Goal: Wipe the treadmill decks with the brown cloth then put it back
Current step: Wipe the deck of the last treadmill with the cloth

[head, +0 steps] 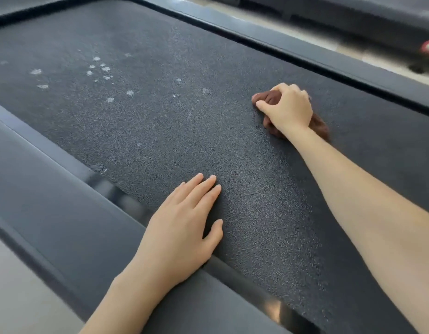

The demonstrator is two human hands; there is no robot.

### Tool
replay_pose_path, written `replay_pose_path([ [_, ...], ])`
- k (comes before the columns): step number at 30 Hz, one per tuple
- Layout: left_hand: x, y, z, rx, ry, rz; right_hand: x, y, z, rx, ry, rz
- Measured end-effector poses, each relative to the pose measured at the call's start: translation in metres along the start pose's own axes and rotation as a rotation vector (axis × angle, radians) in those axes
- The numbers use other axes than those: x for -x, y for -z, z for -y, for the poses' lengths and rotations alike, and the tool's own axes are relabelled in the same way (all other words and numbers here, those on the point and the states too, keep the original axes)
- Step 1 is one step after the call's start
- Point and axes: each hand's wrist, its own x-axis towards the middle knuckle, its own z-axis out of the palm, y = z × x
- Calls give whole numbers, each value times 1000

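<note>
A dark textured treadmill deck fills most of the view, with several pale dusty spots at its upper left. My right hand grips a bunched brown cloth and holds it down on the deck near the far side rail. Parts of the cloth show past the fingertips and behind the wrist. My left hand lies flat on the near edge of the deck, fingers straight, holding nothing.
A grey side rail runs along the near left of the belt and another rail along the far side. Beyond it lies pale floor and a second dark treadmill with a red spot at the right edge.
</note>
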Motion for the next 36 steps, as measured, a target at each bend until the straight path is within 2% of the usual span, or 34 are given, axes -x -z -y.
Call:
replay_pose_path([
  [3,1,7,8,-10,-70,72,31,12,10,-12,105,74],
  [6,12,18,27,-59,-142,113,98,32,26,-96,231,151],
  [11,42,34,46,-30,-121,71,222,63,57,-174,321,223],
  [14,47,38,51,-4,-108,62,254,71,67,-174,324,247],
  [20,49,50,66,35,-77,75,223,59,76,-196,326,265],
  [24,48,43,66,-5,-60,14,144,19,90,-194,297,199],
  [30,9,41,69,80,-80,88,26,-31,111,-143,244,200],
  [33,7,44,70,98,-86,104,25,-32,112,-106,225,193],
  [36,15,41,66,27,-93,68,80,-6,90,-178,363,214],
])
